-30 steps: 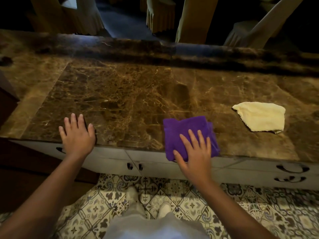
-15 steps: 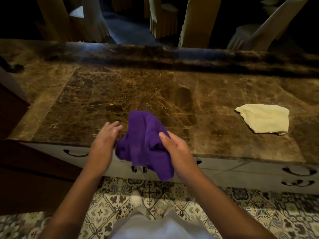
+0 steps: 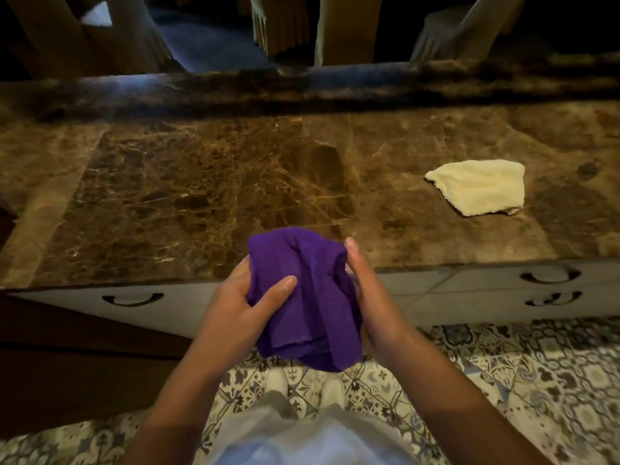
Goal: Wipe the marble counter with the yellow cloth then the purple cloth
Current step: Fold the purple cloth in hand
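Observation:
The purple cloth (image 3: 307,297) hangs bunched in the air just in front of the counter's near edge, held between both hands. My left hand (image 3: 241,305) grips its left side with the thumb pressed across the fabric. My right hand (image 3: 372,297) holds its right side, the thumb pointing up along the cloth. The brown marble counter (image 3: 201,196) spreads across the view. The yellow cloth (image 3: 479,186) lies flat and folded on the counter to the right, apart from both hands.
White drawers with dark curved handles (image 3: 132,299) run below the counter edge. A raised marble ledge (image 3: 302,85) bounds the far side, with covered chairs (image 3: 345,28) behind it. Patterned floor tiles (image 3: 520,380) lie underfoot.
The purple cloth was lifted off the counter by my right hand. My left hand left the counter and took hold of the cloth's left side.

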The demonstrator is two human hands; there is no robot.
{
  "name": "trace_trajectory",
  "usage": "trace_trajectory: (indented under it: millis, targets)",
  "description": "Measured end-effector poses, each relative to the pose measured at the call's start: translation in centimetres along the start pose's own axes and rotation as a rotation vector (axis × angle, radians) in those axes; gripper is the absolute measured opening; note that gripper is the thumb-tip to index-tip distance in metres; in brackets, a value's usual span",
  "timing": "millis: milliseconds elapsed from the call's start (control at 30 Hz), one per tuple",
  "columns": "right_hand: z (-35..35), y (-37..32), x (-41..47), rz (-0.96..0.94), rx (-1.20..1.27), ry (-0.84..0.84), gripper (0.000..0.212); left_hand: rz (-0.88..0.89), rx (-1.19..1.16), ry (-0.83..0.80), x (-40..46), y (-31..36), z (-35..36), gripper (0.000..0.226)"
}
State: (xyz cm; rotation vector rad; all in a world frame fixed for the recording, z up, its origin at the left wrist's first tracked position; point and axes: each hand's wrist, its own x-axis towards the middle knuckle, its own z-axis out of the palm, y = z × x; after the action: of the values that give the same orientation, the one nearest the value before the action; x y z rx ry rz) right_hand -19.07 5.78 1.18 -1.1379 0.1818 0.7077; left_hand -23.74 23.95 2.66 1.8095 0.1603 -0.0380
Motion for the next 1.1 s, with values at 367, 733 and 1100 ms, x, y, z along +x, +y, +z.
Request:
trace_trajectory:
  millis: [367,733,1100]
  targets:
    - [-1.3,3.0,-6.7,-0.214,-0.137,0.24,0.05,-0.169,-0.411,-0.303,1.5,-0.8,-0.7,0.028]
    - [-1.0,3.8,-13.5,-0.291,-0.213,0.481,0.027,-0.036,-0.194,-0.59,0.3,0.8,4.6,0.023]
    - [-12.4,4.4,-21.2,-0.326,-0.175,0.656,0.024,-0.123,-0.259,-0.715,-2.6,5.1,18.9,0.023]
